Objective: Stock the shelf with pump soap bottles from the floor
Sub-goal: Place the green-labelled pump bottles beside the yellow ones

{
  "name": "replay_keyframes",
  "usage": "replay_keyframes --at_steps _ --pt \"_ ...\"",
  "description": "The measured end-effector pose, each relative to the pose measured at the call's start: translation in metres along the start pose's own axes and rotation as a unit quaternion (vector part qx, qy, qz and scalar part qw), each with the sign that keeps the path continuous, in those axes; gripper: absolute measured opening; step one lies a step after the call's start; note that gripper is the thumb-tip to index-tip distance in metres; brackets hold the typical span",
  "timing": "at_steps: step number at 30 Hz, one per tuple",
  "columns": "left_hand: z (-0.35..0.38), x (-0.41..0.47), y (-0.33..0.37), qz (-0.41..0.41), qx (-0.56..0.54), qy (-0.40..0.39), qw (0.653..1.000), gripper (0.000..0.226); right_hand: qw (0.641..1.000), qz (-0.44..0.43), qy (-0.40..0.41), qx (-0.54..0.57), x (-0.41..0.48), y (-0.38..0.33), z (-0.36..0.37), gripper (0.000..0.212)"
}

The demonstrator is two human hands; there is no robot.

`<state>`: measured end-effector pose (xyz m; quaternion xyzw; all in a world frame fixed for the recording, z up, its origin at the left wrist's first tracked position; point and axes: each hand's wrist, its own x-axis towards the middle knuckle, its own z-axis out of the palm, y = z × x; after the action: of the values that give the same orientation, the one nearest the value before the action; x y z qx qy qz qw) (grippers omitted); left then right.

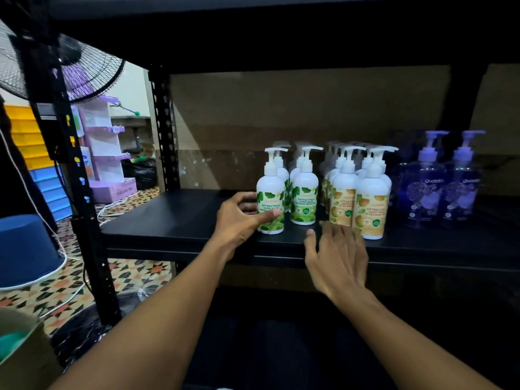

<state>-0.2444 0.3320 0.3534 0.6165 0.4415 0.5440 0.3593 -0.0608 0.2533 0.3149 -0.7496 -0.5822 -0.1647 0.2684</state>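
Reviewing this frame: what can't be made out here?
- Head view: rows behind the front green bottle and orange bottle are hidden by them; count unknown.
- Right hand: motion-blurred; contact with the orange bottle unclear.
- Purple bottles: small print too dim to read.
- Below the shelf: too dark to see any floor stock.

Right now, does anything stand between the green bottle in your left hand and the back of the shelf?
Yes: the left hand grips the front green bottle, and another green bottle stands directly behind it.
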Motion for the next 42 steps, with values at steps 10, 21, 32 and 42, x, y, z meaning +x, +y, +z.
replay_keyframes --at_steps 10,21,32,42 --pt "0.023 0.038 -0.003 -0.059 0.032 -0.006 0.998 0.058 0.999 -0.024 0.002 -0.038 0.000 0.004 0.008 0.077" --pt "0.026 0.046 -0.011 -0.046 0.059 -0.013 0.997 0.073 0.996 -0.036 -0.029 -0.078 0.007 0.002 0.002 0.070" --pt "0.028 0.044 -0.011 -0.041 0.156 0.002 0.987 0.061 0.994 -0.046 -0.054 -0.088 0.007 -0.002 -0.006 0.071" --pt "0.028 0.046 -0.011 -0.043 0.155 0.011 0.987 0.058 0.994 -0.028 -0.057 -0.083 0.005 -0.004 -0.005 0.062"
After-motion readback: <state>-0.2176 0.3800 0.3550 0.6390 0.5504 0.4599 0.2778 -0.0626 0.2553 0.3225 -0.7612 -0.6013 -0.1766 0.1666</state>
